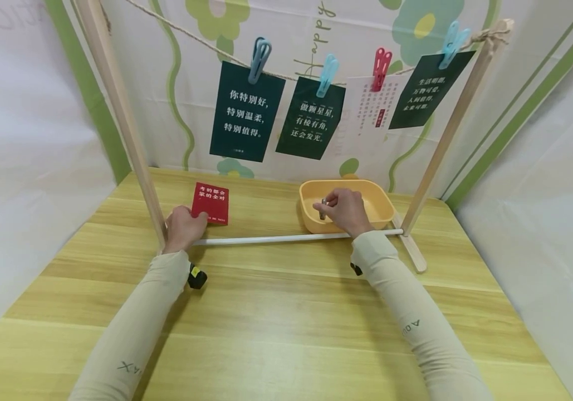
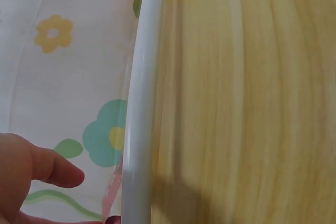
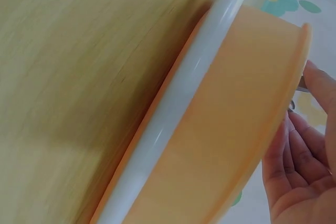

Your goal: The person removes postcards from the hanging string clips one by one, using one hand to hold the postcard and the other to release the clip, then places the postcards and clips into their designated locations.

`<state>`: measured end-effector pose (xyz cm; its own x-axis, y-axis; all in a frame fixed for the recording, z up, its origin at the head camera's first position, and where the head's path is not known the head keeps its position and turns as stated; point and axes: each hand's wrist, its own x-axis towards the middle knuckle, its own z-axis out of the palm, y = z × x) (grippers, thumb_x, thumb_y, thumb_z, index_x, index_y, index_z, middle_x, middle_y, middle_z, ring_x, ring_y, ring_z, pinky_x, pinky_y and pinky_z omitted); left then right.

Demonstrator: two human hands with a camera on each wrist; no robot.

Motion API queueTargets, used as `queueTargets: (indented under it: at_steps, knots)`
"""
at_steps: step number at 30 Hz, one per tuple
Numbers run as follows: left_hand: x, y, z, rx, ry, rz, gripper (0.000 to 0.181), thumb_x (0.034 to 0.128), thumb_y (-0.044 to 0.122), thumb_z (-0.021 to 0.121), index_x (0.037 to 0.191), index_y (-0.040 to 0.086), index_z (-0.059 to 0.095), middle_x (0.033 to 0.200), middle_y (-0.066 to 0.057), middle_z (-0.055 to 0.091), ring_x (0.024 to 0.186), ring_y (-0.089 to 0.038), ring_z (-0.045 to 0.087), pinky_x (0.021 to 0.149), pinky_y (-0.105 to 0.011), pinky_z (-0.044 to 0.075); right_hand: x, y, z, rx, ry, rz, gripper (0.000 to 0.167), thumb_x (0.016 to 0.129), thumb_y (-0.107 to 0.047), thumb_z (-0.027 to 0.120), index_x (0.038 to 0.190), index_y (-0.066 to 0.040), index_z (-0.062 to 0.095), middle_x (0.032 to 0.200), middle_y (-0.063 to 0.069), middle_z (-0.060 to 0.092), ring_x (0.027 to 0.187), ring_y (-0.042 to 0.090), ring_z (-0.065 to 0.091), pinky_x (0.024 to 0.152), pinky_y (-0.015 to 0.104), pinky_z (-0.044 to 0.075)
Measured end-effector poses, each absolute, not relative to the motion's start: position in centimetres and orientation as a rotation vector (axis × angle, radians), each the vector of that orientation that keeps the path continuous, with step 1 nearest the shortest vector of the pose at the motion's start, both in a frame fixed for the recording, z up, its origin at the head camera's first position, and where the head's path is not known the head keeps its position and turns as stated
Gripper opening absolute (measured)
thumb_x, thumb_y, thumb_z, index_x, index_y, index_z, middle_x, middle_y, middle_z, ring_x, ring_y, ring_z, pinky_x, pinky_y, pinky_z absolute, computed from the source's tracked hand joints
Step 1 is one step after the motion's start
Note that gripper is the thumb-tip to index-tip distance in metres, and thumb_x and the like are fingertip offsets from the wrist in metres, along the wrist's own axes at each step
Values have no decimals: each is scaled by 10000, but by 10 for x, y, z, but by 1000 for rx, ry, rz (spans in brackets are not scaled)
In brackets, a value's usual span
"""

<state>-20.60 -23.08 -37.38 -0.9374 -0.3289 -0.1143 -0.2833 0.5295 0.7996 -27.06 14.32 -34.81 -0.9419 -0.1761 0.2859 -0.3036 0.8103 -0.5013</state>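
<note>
At the left of the head view lies a red card (image 1: 213,201) with white printed characters. The left hand (image 1: 184,227) is at its lower left edge, overlapping a corner. In the left wrist view the thumb (image 2: 60,169) stands apart from a long finger that reaches toward the card's pinkish strip (image 2: 112,187). Over a yellow plastic basin (image 1: 383,196), the right hand (image 1: 347,210) pinches a small greyish clip (image 1: 323,209) between thumb and fingers. The basin wall (image 3: 231,98) partly hides the clip in the right wrist view.
A wooden frame with left post (image 1: 126,120) and right post (image 1: 439,145) carries a twine (image 1: 181,30). Clothespins hold several cards on it, including a dark green card (image 1: 246,128) and a white card (image 1: 353,122). A white rod (image 1: 276,239) crosses low before the basin.
</note>
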Motion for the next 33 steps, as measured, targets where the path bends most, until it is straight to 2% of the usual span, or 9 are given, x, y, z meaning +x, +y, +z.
queueTargets:
  at_steps: [5, 9, 11, 15, 20, 26, 33]
  knots:
    - [-203, -229, -372, 505, -2726, -1357, 305, 1058, 298, 508, 1092, -4, 538, 997, -157, 548, 871, -281, 554, 707, -333, 498, -271, 144, -349, 358, -2784, 811, 387, 935, -373, 823, 1047, -7, 774, 987, 164, 810, 901, 305, 772, 869, 470, 606]
    - [-201, -225, -371, 497, -2732, -1329, 480, 1061, 309, 521, 1321, -92, 476, 1236, -246, 504, 1019, -335, 525, 859, -433, 536, -270, 144, -347, 359, -2764, 815, 418, 932, -366, 827, 1083, 19, 772, 1012, 181, 806, 925, 320, 772, 858, 478, 621]
    - [-200, -224, -370, 489, -2732, -1312, 547, 1056, 309, 527, 1385, -120, 440, 1333, -278, 464, 1094, -363, 498, 957, -495, 526, -269, 144, -346, 367, -2750, 818, 417, 932, -363, 827, 1083, 22, 772, 1011, 184, 805, 928, 322, 772, 866, 480, 619]
    - [-200, -223, -370, 459, -2729, -1314, 607, 1047, 300, 528, 1443, -141, 398, 1389, -308, 453, 1157, -388, 485, 1055, -555, 505, -269, 143, -345, 377, -2725, 832, 396, 933, -363, 827, 1060, 8, 774, 998, 169, 809, 915, 305, 774, 873, 469, 613]
    - [-201, -221, -366, 425, -2719, -1323, 616, 1039, 307, 536, 1436, -146, 406, 1349, -300, 474, 1138, -378, 504, 1021, -532, 520, -267, 139, -342, 401, -2689, 841, 404, 932, -362, 827, 1073, 13, 780, 998, 162, 812, 893, 289, 782, 844, 459, 620]
    - [-199, -217, -356, 447, -2690, -1372, 562, 1040, 308, 548, 1426, -86, 442, 1303, -244, 516, 1136, -350, 547, 965, -455, 548, -263, 131, -334, 432, -2662, 853, 393, 931, -365, 828, 1052, 7, 794, 980, 156, 815, 875, 284, 786, 822, 453, 621]
    - [-196, -212, -343, 376, -2674, -1380, 545, 1024, 297, 570, 1397, -88, 470, 1284, -243, 540, 1092, -334, 583, 842, -363, 564, -259, 126, -329, 458, -2638, 868, 377, 928, -360, 832, 1035, -1, 797, 966, 150, 817, 861, 273, 788, 777, 438, 633]
